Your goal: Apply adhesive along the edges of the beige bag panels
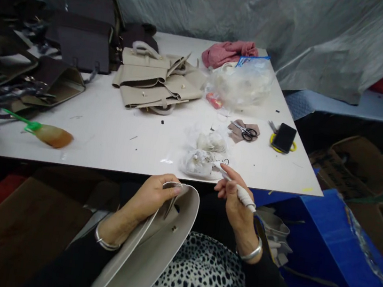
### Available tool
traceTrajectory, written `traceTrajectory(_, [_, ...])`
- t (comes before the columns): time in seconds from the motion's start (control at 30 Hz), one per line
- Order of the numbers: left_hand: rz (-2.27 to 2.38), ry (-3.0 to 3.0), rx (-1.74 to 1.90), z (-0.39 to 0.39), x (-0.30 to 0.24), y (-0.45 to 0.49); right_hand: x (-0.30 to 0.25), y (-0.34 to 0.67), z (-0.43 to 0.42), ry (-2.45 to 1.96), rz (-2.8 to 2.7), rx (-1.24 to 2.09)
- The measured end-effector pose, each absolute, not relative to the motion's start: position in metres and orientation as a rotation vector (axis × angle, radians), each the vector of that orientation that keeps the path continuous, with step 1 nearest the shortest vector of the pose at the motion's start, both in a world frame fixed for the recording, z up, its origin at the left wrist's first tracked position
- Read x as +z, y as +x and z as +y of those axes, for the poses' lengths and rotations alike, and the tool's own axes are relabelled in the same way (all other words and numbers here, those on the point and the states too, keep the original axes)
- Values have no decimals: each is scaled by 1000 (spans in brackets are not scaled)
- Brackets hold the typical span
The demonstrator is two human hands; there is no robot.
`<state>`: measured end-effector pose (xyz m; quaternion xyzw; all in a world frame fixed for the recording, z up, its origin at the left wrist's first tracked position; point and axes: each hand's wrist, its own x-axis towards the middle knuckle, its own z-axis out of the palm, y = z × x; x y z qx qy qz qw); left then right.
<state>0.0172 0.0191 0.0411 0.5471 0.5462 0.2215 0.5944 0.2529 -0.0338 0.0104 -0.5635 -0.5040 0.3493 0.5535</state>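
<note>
My left hand (150, 199) is closed on the top edge of a pale grey leather bag piece (159, 243) that rests over my lap. My right hand (236, 207) is closed around a thin white-wrapped tool (239, 184), whose tip points up and left toward small clear plastic bags of hardware (200, 163) at the near edge of the white table (114, 137). The two hands are a short distance apart, just below the table's front edge.
On the table lie a stack of beige bags (157, 81), dark bags (82, 28), an amber glue bottle with green nozzle (50, 134), scissors (246, 132), a black phone on yellow tape (284, 137), a large plastic bag (243, 82) and pink cloth (227, 51). Blue sheeting (338, 240) lies at right.
</note>
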Motion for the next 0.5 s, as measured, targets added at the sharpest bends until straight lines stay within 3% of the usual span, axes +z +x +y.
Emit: traceTrajectory(0.5, [1286, 1057, 577, 27, -4, 64, -21, 265, 12, -1459, -1172, 694])
